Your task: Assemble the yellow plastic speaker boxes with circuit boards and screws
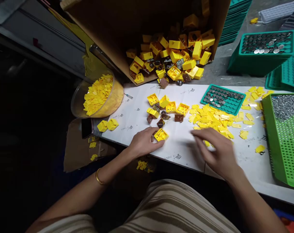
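Observation:
My left hand (144, 141) rests on the white paper near the table's front edge, its fingers closed on a small yellow plastic housing (160, 134). My right hand (216, 149) is smeared by motion, hovering at the near edge of a pile of flat yellow covers (216, 118); whether it holds anything cannot be told. Several more yellow housings (168, 106) and small brown parts (179, 117) lie just beyond my left hand.
A tipped cardboard box (108, 35) spills yellow housings at the back. A clear bowl (98, 97) of yellow covers sits left. A teal tray (223, 98) of coin cells lies centre-right, a green perforated tray (286, 142) far right, and stacked teal trays (265, 48) behind.

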`<state>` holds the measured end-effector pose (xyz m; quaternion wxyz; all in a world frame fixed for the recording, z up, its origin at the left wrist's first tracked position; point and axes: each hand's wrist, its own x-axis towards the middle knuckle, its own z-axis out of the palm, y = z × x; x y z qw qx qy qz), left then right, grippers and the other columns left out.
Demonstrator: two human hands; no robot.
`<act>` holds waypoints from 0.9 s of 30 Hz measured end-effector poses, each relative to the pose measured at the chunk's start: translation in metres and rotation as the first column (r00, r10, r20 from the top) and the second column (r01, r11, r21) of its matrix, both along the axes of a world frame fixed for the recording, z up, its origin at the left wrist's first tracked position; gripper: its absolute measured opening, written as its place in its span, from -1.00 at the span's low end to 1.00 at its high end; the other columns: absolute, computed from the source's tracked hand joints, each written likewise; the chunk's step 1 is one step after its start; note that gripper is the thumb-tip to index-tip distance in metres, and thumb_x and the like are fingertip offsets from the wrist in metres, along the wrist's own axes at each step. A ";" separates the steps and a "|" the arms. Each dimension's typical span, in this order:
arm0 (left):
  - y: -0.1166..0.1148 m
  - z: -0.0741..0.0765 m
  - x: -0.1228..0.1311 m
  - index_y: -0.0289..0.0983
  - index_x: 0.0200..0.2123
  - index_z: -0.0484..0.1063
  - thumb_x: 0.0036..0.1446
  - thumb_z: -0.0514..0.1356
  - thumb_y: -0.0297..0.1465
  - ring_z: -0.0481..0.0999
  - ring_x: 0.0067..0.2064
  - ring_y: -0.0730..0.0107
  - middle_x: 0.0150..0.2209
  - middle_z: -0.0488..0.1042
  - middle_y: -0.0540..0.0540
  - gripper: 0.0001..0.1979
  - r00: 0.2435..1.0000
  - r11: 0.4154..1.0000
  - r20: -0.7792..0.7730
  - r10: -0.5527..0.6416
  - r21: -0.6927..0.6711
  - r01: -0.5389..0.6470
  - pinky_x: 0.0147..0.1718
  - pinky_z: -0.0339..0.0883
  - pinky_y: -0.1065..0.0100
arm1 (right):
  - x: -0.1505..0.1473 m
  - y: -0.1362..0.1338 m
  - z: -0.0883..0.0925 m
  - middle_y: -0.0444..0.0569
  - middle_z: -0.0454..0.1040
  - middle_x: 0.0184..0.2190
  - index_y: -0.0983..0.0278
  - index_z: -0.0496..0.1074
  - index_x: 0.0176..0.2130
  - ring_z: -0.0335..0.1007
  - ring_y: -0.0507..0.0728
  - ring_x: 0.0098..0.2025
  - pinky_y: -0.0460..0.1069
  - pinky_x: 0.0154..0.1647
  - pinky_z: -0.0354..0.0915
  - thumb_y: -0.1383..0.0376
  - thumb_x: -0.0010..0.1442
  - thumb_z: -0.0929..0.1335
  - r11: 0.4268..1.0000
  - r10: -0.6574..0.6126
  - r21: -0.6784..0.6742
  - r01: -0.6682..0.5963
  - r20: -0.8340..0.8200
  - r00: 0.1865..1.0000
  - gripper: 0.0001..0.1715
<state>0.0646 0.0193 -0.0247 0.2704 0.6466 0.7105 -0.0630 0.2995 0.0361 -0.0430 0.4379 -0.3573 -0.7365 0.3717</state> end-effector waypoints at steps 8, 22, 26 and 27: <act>-0.007 -0.007 -0.014 -0.23 0.00 0.39 0.01 0.18 -0.16 0.48 -0.27 0.29 -0.21 0.47 -0.07 -0.52 0.996 0.997 0.079 -0.040 0.064 0.035 -0.27 0.31 0.33 | -0.092 0.081 -0.020 0.11 0.36 0.09 0.25 0.39 0.05 0.12 0.33 0.12 0.19 -0.02 0.15 0.40 0.27 0.20 0.925 0.151 0.121 -0.359 0.752 0.642 -0.60; -0.011 -0.002 -0.059 -0.28 0.10 0.36 0.00 0.21 -0.23 0.30 -0.46 0.48 -0.49 0.29 0.09 -0.44 0.883 0.960 0.443 0.156 -0.280 -0.029 -0.46 0.19 0.46 | -0.088 0.068 0.012 0.09 0.39 -0.08 0.25 0.40 0.00 0.26 0.24 -0.04 0.05 -0.21 0.21 0.36 0.22 0.25 0.923 0.230 0.030 -0.384 0.756 0.612 -0.65; -0.011 0.001 -0.066 -0.31 0.10 0.34 -0.01 0.22 -0.24 0.25 -0.46 0.51 -0.47 0.26 0.07 -0.42 0.808 0.935 0.532 0.253 -0.349 -0.063 -0.50 0.16 0.48 | -0.097 0.069 -0.003 0.10 0.41 -0.16 0.28 0.44 -0.14 0.31 0.22 -0.13 0.02 -0.38 0.10 0.35 0.28 0.21 0.950 0.180 -0.002 -0.312 0.821 0.542 -0.75; -0.011 0.002 -0.069 -0.32 0.10 0.33 -0.02 0.22 -0.23 0.26 -0.45 0.50 -0.45 0.27 0.06 -0.41 0.782 0.923 0.555 0.284 -0.379 -0.067 -0.50 0.18 0.48 | -0.096 0.071 -0.006 0.08 0.42 -0.18 0.27 0.44 -0.14 0.32 0.20 -0.14 0.02 -0.38 0.09 0.36 0.29 0.20 0.954 0.178 -0.008 -0.299 0.817 0.548 -0.74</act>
